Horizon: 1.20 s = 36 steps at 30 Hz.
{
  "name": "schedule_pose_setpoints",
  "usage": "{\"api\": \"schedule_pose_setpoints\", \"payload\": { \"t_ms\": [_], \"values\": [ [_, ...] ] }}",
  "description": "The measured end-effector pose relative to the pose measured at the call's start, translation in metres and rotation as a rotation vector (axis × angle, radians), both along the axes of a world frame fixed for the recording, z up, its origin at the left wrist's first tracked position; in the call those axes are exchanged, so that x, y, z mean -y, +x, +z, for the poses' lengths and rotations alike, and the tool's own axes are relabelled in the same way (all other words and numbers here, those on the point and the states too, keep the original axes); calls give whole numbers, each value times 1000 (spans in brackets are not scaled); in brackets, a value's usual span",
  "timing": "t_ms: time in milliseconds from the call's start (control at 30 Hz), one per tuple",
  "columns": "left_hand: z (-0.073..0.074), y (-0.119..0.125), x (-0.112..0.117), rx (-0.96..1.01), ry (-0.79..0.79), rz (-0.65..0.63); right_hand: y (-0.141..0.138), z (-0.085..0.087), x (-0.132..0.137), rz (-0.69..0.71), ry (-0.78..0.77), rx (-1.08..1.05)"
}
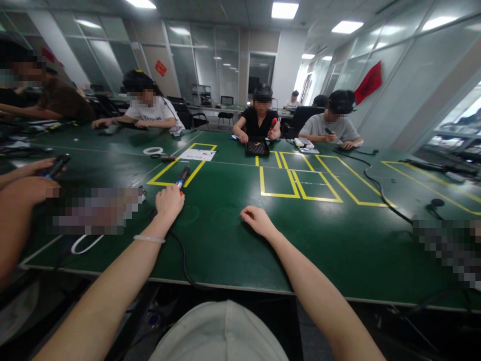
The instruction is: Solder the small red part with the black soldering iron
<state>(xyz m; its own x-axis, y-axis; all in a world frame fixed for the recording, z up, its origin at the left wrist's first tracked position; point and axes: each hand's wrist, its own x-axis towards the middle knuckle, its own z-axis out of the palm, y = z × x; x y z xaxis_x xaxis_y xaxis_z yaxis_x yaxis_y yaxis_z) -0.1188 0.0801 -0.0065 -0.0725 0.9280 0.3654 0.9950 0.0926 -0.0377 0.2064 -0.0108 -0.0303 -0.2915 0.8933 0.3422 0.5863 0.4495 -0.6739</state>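
My left hand (pixel 170 204) is wrapped round what looks like an electric screwdriver (pixel 183 176), with a black front end, a silver and blue band and a bit of orange near the fingers. The tool points away from me over the green table. A black cord (pixel 183 253) runs from beside this hand to the table's near edge. Loosely closed, my right hand (pixel 257 220) rests on the table surface, its fingers curled in and nothing seen in them.
Yellow tape outlines (pixel 280 194) mark the green table (pixel 233 255). A paper sheet (pixel 197 155) and a white cable coil (pixel 153 151) lie ahead left. A co-worker opposite works at a black tray (pixel 257 147). Another person's arm (pixel 22 200) reaches in at left. A black cable (pixel 381 188) crosses the right side.
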Motion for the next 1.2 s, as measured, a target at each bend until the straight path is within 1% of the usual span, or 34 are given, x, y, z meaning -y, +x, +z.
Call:
{"api": "schedule_pose_setpoints", "payload": {
  "t_ms": [200, 367, 433, 500, 533, 567, 633, 667, 700, 767, 800, 867, 933, 1000, 1067, 1200],
  "values": [
    [0, -2, -4, 80, -6, 41, 0, 0, 0, 8, -2, 2],
    [1, -7, -2, 110, -14, 30, 0, -2, -1, 15, -7, -2],
    [4, -6, 1, 112, 21, 11, 0, -2, -1, 14, -9, -11],
    [8, 2, 4, 146, 68, -51, -1, -2, 0, 16, -23, -43],
    [10, 9, 6, 201, 71, -109, -1, -2, 0, 20, -41, -73],
    [11, 19, 8, 289, 42, -200, -1, -3, 0, 30, -65, -112],
    [12, 47, 17, 551, -97, -435, -3, -5, -1, 52, -133, -212],
    [12, 63, 22, 700, -200, -584, -4, -6, -2, 64, -173, -267],
    [11, 80, 29, 845, -277, -676, -4, -8, -3, 71, -214, -323],
    [8, 111, 44, 1096, -458, -774, -5, -10, -6, 80, -302, -450],
    [7, 124, 51, 1181, -549, -807, -5, -11, -7, 89, -342, -515],
    [5, 142, 62, 1279, -667, -851, -5, -12, -8, 117, -429, -623],
    [5, 151, 69, 1315, -698, -868, -4, -10, -7, 176, -510, -684],
    [5, 151, 73, 1321, -681, -867, -3, -8, -5, 232, -564, -682],
    [5, 148, 74, 1308, -662, -866, -3, -7, -3, 246, -584, -683],
    [1, 141, 72, 1308, -636, -854, -4, -7, -3, 212, -583, -718]
  ]
}}
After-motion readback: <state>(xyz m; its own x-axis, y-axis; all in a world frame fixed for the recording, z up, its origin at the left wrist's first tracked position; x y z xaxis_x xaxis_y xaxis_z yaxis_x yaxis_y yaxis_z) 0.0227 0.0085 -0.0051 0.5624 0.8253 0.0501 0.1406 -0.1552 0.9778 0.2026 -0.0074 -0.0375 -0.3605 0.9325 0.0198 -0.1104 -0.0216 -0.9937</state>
